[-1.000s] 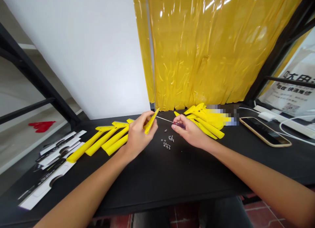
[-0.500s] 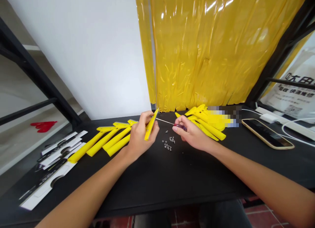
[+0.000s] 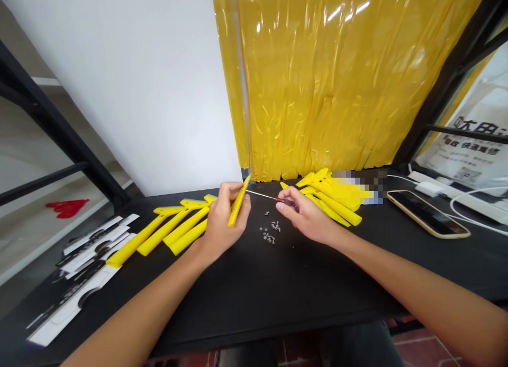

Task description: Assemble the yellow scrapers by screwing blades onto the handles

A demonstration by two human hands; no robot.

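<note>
My left hand (image 3: 226,214) is closed around a flat yellow plastic piece (image 3: 238,203), tilted with its narrow edge towards me. In my right hand (image 3: 299,211) is a screwdriver (image 3: 286,202) with a dark red handle, gripped between thumb and fingers. Its thin metal shaft points left and its tip meets the far side of the yellow piece, where the exact contact is hidden. Below and between my hands, several small screws and nuts (image 3: 269,237) lie loose on the black table (image 3: 254,293).
Yellow handles with angled heads (image 3: 156,237) lie in a row at left, beside white-and-black card packaging (image 3: 75,303). More yellow parts (image 3: 333,200) are piled at right, partly blurred out. A phone (image 3: 428,213), white cables and a power strip (image 3: 456,195) lie further right. A yellow plastic curtain (image 3: 317,92) hangs behind.
The whole view has shifted slightly. Both hands keep their grips, and the screwdriver stays against the yellow piece with hardly any change in pose.
</note>
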